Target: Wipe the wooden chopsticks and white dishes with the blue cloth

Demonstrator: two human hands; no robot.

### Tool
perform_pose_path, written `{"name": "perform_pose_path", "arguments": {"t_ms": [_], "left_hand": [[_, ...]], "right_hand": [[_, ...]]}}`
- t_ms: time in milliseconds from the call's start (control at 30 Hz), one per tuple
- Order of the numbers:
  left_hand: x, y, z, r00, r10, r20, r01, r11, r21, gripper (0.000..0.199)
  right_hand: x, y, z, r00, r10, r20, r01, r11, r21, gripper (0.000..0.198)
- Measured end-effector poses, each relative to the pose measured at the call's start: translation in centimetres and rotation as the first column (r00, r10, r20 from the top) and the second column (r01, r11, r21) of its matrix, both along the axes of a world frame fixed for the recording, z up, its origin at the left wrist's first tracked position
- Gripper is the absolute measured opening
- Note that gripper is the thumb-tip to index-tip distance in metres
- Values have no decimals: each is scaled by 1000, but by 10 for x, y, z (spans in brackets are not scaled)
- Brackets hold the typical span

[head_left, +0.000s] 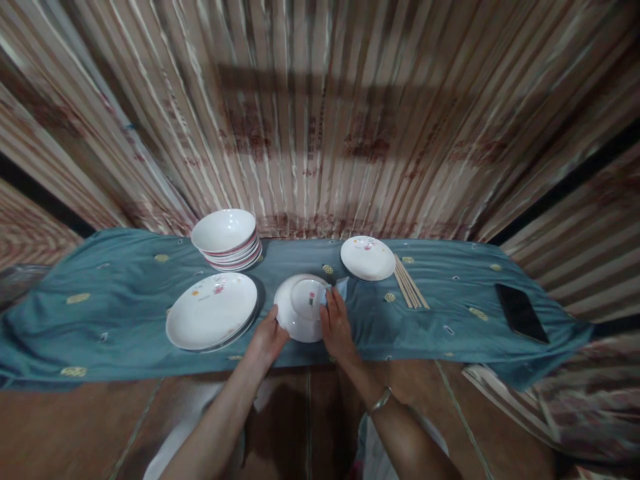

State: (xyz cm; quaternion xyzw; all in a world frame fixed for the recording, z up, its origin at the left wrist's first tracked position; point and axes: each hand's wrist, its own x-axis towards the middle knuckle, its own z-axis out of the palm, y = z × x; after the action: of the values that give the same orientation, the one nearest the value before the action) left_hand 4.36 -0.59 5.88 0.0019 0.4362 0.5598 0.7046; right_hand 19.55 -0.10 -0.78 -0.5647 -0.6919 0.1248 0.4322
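Both my hands hold a small white plate (303, 308) tilted so its underside, with a small mark on the base, faces me. My left hand (269, 339) grips its left rim and my right hand (336, 325) grips its right rim. The plate is just above a teal cloth (125, 293) with gold motifs. A stack of large white flowered plates (211, 311) lies to the left of my hands. Behind it stands a stack of white bowls (227, 239) with red rims. Another small white plate (367, 257) lies face up at the back right.
Several wooden chopsticks (410, 283) lie beside the back right plate. A black phone (521, 312) rests at the cloth's right end. A striped curtain (320, 120) hangs right behind the cloth. Brown floor (75, 427) shows in front.
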Motion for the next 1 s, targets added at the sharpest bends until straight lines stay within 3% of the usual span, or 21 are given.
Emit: {"name": "perform_pose_path", "arguments": {"t_ms": [200,400,600,733,867,1000], "left_hand": [[0,1,3,999,1,-33,-3,998,-55,39],[0,0,-2,998,-31,53,32,999,-22,42],[1,-1,-13,994,20,106,-20,1000,-2,43],[3,-1,-14,991,24,134,-25,1000,3,43],[6,1,-19,987,18,159,-26,999,45,44],[11,1,-28,989,-33,146,17,994,111,46]], "right_hand": [[-2,-28,8,985,68,159,-76,996,46,46],[-22,-40,22,920,153,360,-184,981,55,47],[-36,-26,36,872,246,422,-282,959,25,48],[-39,-11,45,894,253,369,-281,959,23,50],[-37,5,43,922,247,298,-275,960,55,54],[-23,18,37,920,217,328,-243,969,43,50]]}}
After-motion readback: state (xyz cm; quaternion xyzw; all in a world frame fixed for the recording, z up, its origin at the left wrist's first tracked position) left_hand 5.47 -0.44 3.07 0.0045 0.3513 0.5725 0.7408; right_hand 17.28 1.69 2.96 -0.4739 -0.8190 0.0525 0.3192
